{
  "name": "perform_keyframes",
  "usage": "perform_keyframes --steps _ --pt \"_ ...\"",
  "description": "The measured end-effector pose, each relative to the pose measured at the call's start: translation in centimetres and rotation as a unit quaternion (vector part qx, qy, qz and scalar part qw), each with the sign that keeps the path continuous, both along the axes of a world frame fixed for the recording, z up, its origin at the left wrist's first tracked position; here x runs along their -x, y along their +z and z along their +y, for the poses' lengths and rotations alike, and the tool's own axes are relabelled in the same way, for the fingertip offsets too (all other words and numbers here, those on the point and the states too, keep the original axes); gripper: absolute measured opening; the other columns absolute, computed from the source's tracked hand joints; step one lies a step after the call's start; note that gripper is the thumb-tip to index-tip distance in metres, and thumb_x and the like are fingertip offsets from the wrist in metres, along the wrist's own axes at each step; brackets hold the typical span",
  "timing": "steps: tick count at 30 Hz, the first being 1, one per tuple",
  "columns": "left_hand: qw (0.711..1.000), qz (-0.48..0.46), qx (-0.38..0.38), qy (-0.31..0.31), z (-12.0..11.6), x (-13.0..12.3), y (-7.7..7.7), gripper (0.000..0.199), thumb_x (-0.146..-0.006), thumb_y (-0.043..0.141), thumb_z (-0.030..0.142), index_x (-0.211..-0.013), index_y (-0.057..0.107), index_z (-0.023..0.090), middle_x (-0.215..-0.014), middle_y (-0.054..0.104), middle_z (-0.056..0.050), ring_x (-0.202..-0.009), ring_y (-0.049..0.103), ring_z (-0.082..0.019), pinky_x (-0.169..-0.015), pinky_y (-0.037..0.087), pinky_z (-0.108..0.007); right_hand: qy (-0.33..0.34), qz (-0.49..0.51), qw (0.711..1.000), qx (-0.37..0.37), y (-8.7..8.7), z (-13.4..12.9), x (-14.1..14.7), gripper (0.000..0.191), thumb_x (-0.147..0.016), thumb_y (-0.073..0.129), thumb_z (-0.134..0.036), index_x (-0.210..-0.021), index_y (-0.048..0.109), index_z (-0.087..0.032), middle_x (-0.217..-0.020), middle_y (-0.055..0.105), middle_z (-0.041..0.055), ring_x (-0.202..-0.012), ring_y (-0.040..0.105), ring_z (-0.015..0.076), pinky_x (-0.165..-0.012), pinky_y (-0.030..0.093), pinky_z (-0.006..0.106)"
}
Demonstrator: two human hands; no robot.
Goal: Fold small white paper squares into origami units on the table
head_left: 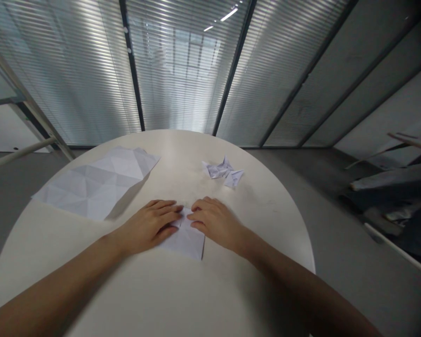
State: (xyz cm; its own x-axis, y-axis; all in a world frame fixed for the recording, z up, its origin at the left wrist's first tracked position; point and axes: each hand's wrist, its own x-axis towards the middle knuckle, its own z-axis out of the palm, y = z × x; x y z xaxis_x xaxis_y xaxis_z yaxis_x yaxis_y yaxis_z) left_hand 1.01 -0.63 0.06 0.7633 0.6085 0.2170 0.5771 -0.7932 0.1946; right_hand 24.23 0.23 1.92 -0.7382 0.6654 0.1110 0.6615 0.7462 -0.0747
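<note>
A small folded white paper (187,241) lies flat on the round white table (154,290). On its upper left part rests my left hand (150,224), palm down, fingers spread slightly and pointing right. My right hand (215,222) lies on its upper right edge, fingers apart and fingertips on the paper. The two hands' fingertips are close together, with a narrow strip of paper showing between them. Both hands press on the paper without gripping it. Parts of the paper's upper half are hidden under the fingers.
A large creased white sheet (98,182) lies at the table's back left. A folded paper figure with several points (224,172) stands at the back right. Glass panels with blinds (182,70) rise behind the table. Blurred furniture is at the far right.
</note>
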Motion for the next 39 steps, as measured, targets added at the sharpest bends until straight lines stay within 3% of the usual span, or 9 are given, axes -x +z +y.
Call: perform_keyframes --steps 6,10,13,15,18,21,28,33,39 --pt "0.998 0.048 -0.034 0.007 -0.7 0.0 1.3 0.029 -0.091 0.045 0.042 -0.101 0.062 0.020 -0.097 0.062 -0.008 -0.090 0.055 -0.022 -0.081 0.042 -0.039 -0.056 -0.044 0.995 -0.076 0.0 -0.5 0.7 0.016 -0.090 0.052 -0.015 -0.089 0.067 -0.020 -0.094 0.065 0.0061 -0.093 0.054 0.0219 -0.080 0.038 0.035" --pt "0.995 0.078 -0.065 0.016 -1.3 -0.5 1.4 0.030 -0.091 0.046 0.041 -0.081 0.060 0.017 -0.080 0.059 -0.006 -0.079 0.052 -0.022 -0.074 0.041 -0.038 -0.075 -0.005 0.996 -0.047 0.0 -0.8 1.0 0.022 -0.093 0.048 -0.031 -0.095 0.067 -0.020 -0.094 0.067 0.0057 -0.093 0.056 0.0216 -0.083 0.039 0.036" --pt "0.994 0.069 -0.080 0.016 -1.5 -0.8 1.1 0.032 -0.091 0.045 0.039 -0.075 0.059 0.016 -0.077 0.059 -0.007 -0.079 0.053 -0.022 -0.073 0.041 -0.038 -0.040 0.026 0.999 -0.014 -0.3 -0.9 0.8 0.031 -0.088 0.055 -0.045 -0.103 0.065 -0.020 -0.105 0.067 0.0057 -0.101 0.056 0.0222 -0.089 0.040 0.036" --pt "0.997 0.043 -0.069 -0.002 -1.5 -0.7 0.9 0.032 -0.091 0.047 0.041 -0.077 0.062 0.016 -0.081 0.061 -0.007 -0.083 0.054 -0.023 -0.076 0.042 -0.039 0.008 0.039 0.999 0.001 -0.6 -0.7 0.4 0.046 -0.084 0.058 -0.053 -0.114 0.061 -0.018 -0.120 0.062 0.0075 -0.111 0.054 0.0233 -0.095 0.038 0.036" --pt "0.998 -0.014 -0.035 -0.050 -1.5 -0.2 0.9 0.029 -0.088 0.053 0.043 -0.095 0.065 0.018 -0.105 0.064 -0.009 -0.101 0.056 -0.024 -0.089 0.042 -0.040 0.073 0.037 0.997 0.015 -1.0 0.1 -0.6 0.059 -0.083 0.054 -0.059 -0.125 0.055 -0.017 -0.134 0.054 0.0094 -0.123 0.047 0.0244 -0.103 0.034 0.038" --pt "0.997 -0.038 -0.008 -0.073 -1.3 0.2 0.8 0.033 -0.086 0.056 0.040 -0.113 0.062 0.021 -0.122 0.061 -0.008 -0.117 0.052 -0.025 -0.101 0.038 -0.043 0.102 0.020 0.995 0.000 -1.0 1.1 -1.5 0.053 -0.086 0.051 -0.055 -0.126 0.056 -0.020 -0.136 0.051 0.0090 -0.127 0.043 0.0252 -0.105 0.032 0.040" --pt "0.998 -0.020 -0.019 -0.054 -0.7 0.5 -0.2 0.031 -0.092 0.047 0.028 -0.121 0.058 0.025 -0.123 0.063 -0.002 -0.120 0.053 -0.022 -0.103 0.041 -0.042 0.135 0.016 0.990 -0.044 -0.9 2.0 -1.9 0.030 -0.091 0.053 -0.040 -0.110 0.066 -0.021 -0.117 0.065 0.0066 -0.109 0.057 0.0203 -0.093 0.041 0.036" --pt "0.998 -0.045 -0.008 -0.038 -0.3 0.7 -0.5 0.033 -0.092 0.049 0.032 -0.122 0.056 0.021 -0.122 0.063 -0.006 -0.112 0.059 -0.020 -0.100 0.044 -0.037 0.075 0.011 0.997 -0.021 -0.9 1.9 -1.8 0.026 -0.095 0.046 -0.027 -0.108 0.066 -0.019 -0.106 0.070 0.0073 -0.101 0.062 0.0189 -0.088 0.043 0.032" --pt "0.988 -0.113 0.010 0.108 0.5 1.2 -1.1 0.032 -0.094 0.044 0.034 -0.116 0.060 0.018 -0.092 0.067 -0.007 -0.078 0.064 -0.017 -0.073 0.052 -0.030 -0.039 0.031 0.998 0.029 -0.4 2.1 -1.7 0.027 -0.094 0.047 -0.021 -0.115 0.063 -0.021 -0.106 0.070 0.0049 -0.095 0.063 0.0193 -0.085 0.043 0.032"
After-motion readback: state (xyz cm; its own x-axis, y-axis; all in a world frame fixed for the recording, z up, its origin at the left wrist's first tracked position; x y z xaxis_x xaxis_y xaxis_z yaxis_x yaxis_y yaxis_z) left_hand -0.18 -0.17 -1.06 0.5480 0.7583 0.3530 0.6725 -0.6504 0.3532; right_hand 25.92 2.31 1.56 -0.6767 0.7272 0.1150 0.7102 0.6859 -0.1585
